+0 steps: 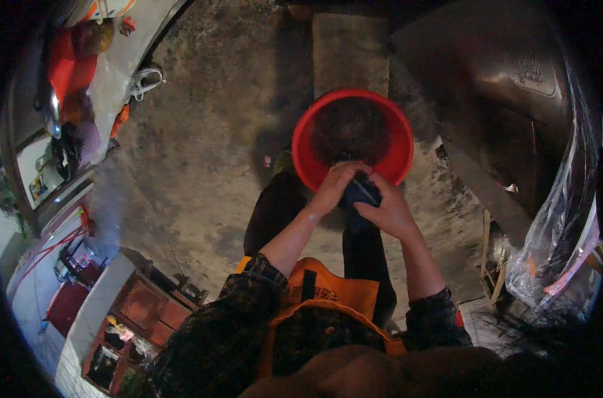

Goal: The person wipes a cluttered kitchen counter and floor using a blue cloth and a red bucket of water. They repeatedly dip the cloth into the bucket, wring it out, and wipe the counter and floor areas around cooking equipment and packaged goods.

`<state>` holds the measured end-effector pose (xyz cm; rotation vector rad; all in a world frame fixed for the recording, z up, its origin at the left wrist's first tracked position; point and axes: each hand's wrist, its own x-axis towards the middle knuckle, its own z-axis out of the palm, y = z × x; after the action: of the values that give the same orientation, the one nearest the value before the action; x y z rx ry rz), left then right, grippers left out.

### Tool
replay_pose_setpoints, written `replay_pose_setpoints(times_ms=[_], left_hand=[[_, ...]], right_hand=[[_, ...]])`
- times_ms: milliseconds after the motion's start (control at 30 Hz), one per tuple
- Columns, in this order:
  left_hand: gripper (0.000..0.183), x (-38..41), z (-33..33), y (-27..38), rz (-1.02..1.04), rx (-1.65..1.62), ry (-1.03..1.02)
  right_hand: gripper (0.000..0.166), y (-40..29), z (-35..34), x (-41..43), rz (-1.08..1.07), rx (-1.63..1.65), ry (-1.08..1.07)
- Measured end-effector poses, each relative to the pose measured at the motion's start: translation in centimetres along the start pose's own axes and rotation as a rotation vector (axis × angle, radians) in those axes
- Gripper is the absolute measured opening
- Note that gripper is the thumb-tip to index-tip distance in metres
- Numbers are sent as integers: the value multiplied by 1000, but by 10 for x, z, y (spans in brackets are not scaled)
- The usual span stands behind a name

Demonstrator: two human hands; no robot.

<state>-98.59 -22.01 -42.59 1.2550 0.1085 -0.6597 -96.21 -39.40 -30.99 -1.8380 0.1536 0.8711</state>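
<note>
A dark blue object [362, 192] with a pale streak is between my hands, at the near rim of a red plastic bucket [301, 149]. What it is exactly I cannot tell in the dim light. My left hand [337, 183] lies along its left side, with the fingers curled over its far end. Thumb and fingers of my right hand [390, 206] grip it from the right. The bucket's inside looks dark, and its contents cannot be made out. Below my arms hangs an orange apron [326, 281] bearing writing.
The bucket stands on a stained concrete floor [197, 164], before a flat board or slab [351, 54]. Dark furniture [495, 114] with clear plastic sheeting [545, 248] lines the right. At left are a cluttered table [127, 45] and a reddish wooden cabinet [147, 308].
</note>
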Motion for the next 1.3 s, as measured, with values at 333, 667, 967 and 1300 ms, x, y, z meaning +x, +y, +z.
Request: replay_pose_setpoints(times_ms=[333, 667, 967, 1300], left_hand=[[60, -9, 10, 5, -326, -742, 107], [65, -20, 4, 0, -479, -1352, 165], [42, -24, 18, -25, -622, -968, 165], [67, -30, 39, -5, -623, -1456, -172]], right_hand=[[55, -23, -2, 18, 21, 633, 296], [38, 44, 63, 21, -324, -340, 511], [38, 77, 27, 18, -183, 379, 335], [65, 66, 38, 67, -265, 1657, -233]])
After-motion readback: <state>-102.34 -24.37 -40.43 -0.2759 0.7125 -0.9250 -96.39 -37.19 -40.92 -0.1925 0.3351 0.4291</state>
